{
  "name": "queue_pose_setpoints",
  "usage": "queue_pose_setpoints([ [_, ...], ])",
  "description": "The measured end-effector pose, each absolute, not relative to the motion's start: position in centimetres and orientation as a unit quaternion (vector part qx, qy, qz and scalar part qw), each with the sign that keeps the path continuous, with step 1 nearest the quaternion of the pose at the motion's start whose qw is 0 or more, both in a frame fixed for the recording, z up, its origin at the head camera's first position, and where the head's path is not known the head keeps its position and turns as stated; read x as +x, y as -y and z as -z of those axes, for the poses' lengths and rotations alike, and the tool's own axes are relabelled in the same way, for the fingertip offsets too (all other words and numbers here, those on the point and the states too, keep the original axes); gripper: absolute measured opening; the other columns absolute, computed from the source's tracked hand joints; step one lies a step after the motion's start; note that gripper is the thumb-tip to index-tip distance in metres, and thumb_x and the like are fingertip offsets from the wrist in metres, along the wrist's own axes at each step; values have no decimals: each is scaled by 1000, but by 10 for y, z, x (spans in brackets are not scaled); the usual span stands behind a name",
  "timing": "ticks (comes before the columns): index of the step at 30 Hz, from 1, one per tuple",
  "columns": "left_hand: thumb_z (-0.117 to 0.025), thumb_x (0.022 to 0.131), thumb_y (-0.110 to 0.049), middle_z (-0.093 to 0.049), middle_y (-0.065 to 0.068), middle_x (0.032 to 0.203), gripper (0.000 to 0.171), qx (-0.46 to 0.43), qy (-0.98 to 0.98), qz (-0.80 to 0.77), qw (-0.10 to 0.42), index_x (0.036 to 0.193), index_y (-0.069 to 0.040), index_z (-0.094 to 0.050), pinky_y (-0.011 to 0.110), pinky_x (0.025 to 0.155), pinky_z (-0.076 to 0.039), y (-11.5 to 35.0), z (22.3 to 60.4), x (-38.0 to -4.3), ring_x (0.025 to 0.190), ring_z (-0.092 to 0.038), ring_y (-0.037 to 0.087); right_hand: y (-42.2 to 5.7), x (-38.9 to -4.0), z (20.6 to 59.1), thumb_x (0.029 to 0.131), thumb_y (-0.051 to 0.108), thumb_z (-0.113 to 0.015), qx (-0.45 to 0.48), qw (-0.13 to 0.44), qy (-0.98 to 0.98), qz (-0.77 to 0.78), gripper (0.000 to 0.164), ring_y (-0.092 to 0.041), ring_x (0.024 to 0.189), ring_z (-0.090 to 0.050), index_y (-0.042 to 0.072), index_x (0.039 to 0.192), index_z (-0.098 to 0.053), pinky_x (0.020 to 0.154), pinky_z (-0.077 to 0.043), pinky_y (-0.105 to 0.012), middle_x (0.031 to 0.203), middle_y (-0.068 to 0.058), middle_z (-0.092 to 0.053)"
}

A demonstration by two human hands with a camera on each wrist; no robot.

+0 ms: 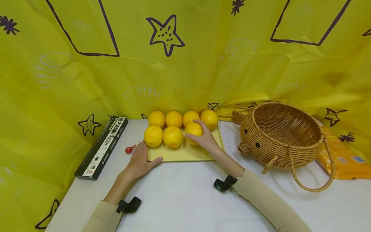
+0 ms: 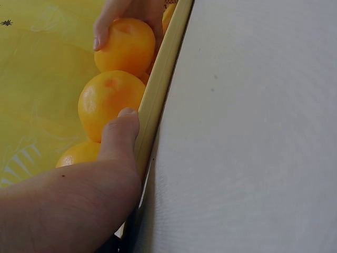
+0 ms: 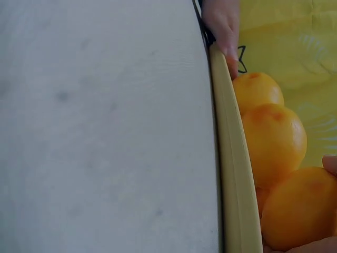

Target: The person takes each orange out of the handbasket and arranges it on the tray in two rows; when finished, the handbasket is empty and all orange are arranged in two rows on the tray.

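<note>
Two rows of oranges stand on a pale yellow tray (image 1: 185, 156), the back row fuller than the front. My right hand (image 1: 208, 141) holds the rightmost orange (image 1: 192, 129) of the front row, thumb and fingers around its sides. The left wrist view also shows this held orange (image 2: 126, 47) beyond a neighbouring orange (image 2: 108, 105). At the tray's front left corner, my left hand (image 1: 140, 163) lies with fingers stretched along the left side and thumb along the front rim. A red lollipop (image 1: 128, 150) lies beside its fingertips.
A black and white pasta box (image 1: 101, 148) lies at the left. To the right stands a pig-shaped wicker basket (image 1: 269, 153), its handle (image 1: 330, 167) hanging down in front. Behind it is an orange packet (image 1: 345, 158). Yellow patterned cloth (image 1: 197, 71) rises behind the white table.
</note>
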State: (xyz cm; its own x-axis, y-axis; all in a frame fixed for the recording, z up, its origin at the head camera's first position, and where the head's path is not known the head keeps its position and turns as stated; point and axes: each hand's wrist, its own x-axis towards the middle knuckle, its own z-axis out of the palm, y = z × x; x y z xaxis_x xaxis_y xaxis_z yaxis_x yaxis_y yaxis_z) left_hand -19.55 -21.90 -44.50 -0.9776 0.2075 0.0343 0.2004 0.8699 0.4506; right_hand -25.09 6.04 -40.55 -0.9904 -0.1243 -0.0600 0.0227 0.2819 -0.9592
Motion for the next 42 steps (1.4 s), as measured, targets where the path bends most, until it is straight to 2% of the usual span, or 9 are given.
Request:
queue_pose_setpoints([
  [5,-61,89,-53,-13,33,157,104,104,-968,-228,3,151,11,-6,59,121,-10,220,443,-195,147,-15,47,-57,-254,408,81,32,-78,-37,59,-804,591,75,-33,124,-45,30,144,-39,104,-40,-48,145,-16,-37],
  [14,-62,89,-52,-16,33,156,103,105,-967,-232,5,150,11,-8,58,121,-11,218,442,-194,146,-17,47,-53,-255,414,80,30,-78,-43,48,-811,582,76,-30,126,-46,22,144,-39,109,-38,-48,146,-13,-41],
  [23,-62,89,-53,-16,32,157,103,105,-966,-235,5,151,9,-7,59,121,-12,218,442,-194,146,-17,47,-54,-255,417,81,34,-77,-52,55,-826,559,76,-30,130,-45,21,145,-38,111,-36,-50,148,-12,-40],
  [31,-62,88,-53,-18,32,156,102,105,-967,-234,-6,150,9,-10,59,120,-13,220,445,-196,145,-19,47,-54,-252,414,83,37,-74,-68,55,-851,518,79,-35,124,-42,21,149,-34,105,-38,-54,144,-23,-34],
  [39,-65,87,-51,-27,30,151,99,116,-962,-246,-22,149,7,-13,60,118,-16,218,445,-194,141,-26,45,-56,-250,414,83,40,-74,-61,58,-854,514,83,-36,125,-41,23,151,-31,107,-37,-55,146,-25,-30],
  [42,-64,88,-50,-25,30,152,99,113,-963,-244,-18,150,8,-12,60,119,-16,218,444,-193,142,-25,45,-55,-249,415,82,39,-75,-62,60,-852,517,84,-36,126,-40,23,152,-31,108,-36,-55,146,-24,-30],
])
